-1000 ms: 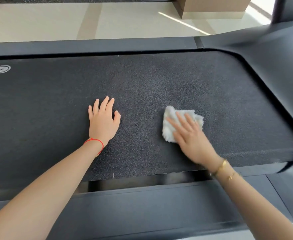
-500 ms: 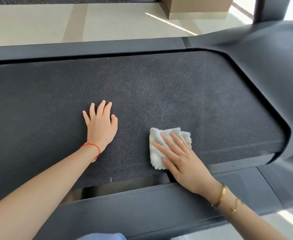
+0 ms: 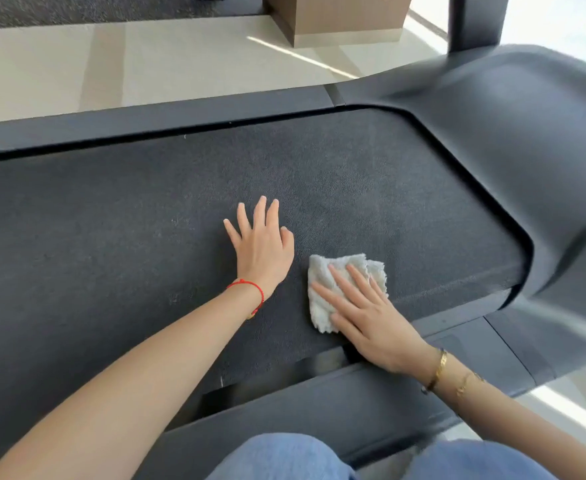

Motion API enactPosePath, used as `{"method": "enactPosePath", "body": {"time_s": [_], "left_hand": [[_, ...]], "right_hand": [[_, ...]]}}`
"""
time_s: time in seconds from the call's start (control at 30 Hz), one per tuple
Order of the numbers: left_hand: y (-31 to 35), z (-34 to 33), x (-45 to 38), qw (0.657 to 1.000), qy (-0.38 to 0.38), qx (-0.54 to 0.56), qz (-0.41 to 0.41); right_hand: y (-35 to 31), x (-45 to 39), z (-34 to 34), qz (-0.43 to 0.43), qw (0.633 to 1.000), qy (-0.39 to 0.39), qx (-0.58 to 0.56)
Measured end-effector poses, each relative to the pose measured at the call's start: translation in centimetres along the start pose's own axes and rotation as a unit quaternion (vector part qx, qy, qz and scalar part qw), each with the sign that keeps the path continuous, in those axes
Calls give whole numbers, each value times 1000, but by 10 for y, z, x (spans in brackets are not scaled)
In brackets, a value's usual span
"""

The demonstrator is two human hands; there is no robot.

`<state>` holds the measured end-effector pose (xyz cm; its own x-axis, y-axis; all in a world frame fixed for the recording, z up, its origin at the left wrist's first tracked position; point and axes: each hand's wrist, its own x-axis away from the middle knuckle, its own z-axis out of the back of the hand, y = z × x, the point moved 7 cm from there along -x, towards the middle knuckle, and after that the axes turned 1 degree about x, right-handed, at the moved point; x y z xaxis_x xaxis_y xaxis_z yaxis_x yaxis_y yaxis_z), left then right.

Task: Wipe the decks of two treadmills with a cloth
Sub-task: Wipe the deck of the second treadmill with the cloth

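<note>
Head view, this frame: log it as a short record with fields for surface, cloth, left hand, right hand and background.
surface: dark treadmill belt, side rails along the far and near edges
cloth: white cloth, bunched, lying flat on the belt near its near edge
left hand: left hand flat on the belt, fingers spread, beside the cloth, no grip
right hand: right hand pressing the cloth with straight fingers
background: cardboard box on the pale floor

No readable text, labels, brands or numbers anywhere in view.
</note>
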<state>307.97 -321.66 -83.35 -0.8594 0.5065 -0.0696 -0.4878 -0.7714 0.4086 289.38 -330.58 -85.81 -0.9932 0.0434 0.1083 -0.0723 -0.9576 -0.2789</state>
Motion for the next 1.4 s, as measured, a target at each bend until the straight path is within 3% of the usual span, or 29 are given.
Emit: {"method": "enactPosePath", "body": {"time_s": [0.27, 0.57, 0.67, 0.83, 1.0, 1.1, 1.27, 1.4], "left_hand": [[11, -29, -19, 998, 20, -8, 57], [23, -50, -22, 991, 37, -37, 123], [24, -51, -21, 988, 47, -69, 127], [25, -51, -20, 986, 52, -89, 131], [24, -51, -23, 984, 54, -98, 137], [23, -51, -23, 983, 55, -110, 138], [26, -51, -22, 980, 37, -124, 149], [27, -51, -21, 980, 37, -126, 152]], "right_hand": [[62, -34, 22, 32, 999, 26, -5], [154, -136, 58, -36, 998, 42, -16], [146, -154, 56, -7, 999, 51, -7], [140, -153, 63, 150, 986, 69, 16], [190, -221, 83, 55, 995, 79, 23], [185, -260, 82, 12, 998, 66, 13], [123, -248, 60, 113, 993, 33, 3], [129, -231, 60, 175, 984, 27, 11]]}}
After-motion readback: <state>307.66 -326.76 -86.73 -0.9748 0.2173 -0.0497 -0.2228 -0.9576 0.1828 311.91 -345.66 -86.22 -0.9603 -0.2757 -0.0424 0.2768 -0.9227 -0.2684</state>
